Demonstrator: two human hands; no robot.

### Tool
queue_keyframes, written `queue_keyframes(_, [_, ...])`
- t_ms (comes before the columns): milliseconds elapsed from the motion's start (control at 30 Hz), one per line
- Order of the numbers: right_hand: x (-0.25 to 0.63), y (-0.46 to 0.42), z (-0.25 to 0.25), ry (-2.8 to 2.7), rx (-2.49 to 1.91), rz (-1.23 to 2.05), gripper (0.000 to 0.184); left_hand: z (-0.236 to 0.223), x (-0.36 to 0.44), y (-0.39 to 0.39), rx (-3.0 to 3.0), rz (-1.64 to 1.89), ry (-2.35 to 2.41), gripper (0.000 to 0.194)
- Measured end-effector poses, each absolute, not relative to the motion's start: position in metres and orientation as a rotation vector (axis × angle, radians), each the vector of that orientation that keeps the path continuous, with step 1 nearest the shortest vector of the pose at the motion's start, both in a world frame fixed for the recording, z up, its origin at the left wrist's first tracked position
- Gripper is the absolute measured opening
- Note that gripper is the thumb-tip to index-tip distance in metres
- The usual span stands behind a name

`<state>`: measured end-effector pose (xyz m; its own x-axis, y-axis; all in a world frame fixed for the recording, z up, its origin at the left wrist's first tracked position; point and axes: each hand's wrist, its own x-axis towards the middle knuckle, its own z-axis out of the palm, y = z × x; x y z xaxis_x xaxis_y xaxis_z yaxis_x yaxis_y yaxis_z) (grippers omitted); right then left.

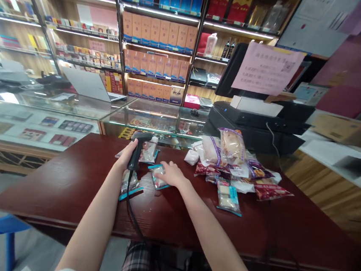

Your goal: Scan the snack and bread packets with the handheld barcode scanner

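Glossy wood table (61, 179), matt plastic scanner (137, 150)

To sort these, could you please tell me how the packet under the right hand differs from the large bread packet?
The small packet under the right hand lies flat; the large bread packet stands propped up. The first has teal trim, the bread packet purple. Both are clear wrappers on the dark red table.

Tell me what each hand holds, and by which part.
The left hand grips a black handheld barcode scanner by its handle. The right hand does not appear to grip anything; its fingers lie on a wrapped snack packet.
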<state>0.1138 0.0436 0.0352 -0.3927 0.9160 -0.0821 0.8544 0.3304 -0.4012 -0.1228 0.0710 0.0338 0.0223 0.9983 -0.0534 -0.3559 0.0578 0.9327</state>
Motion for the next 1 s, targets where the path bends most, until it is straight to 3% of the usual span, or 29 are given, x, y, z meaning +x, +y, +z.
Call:
queue_keyframes(167, [0.153, 0.063, 0.032, -2.078, -1.59, 0.725, 0.081, 0.034, -0.116, 0.072, 0.982, 1.262, 1.036, 0.07])
queue_keyframes(333, [0.181, 0.056, 0.018, -1.974, -1.599, 0.664, 0.09, 0.035, -0.107, 0.072, 1.039, 1.261, 1.04, 0.06])
queue_keyframes(600, [0.175, 0.046, 0.03, -2.245, -1.805, 0.351, 0.048, 0.041, -0.098, 0.059, 1.193, 1.116, 1.079, 0.061])
queue_keyframes(767, [0.182, 0.049, 0.037, -2.104, -1.682, 0.073, 0.058, 0.055, -0.084, 0.042, 1.384, 1.006, 1.012, 0.06])
queue_keyframes(1000, [0.189, 0.055, 0.031, -2.052, -1.565, -0.068, 0.06, 0.063, -0.065, 0.031, 1.475, 0.953, 0.897, 0.066])
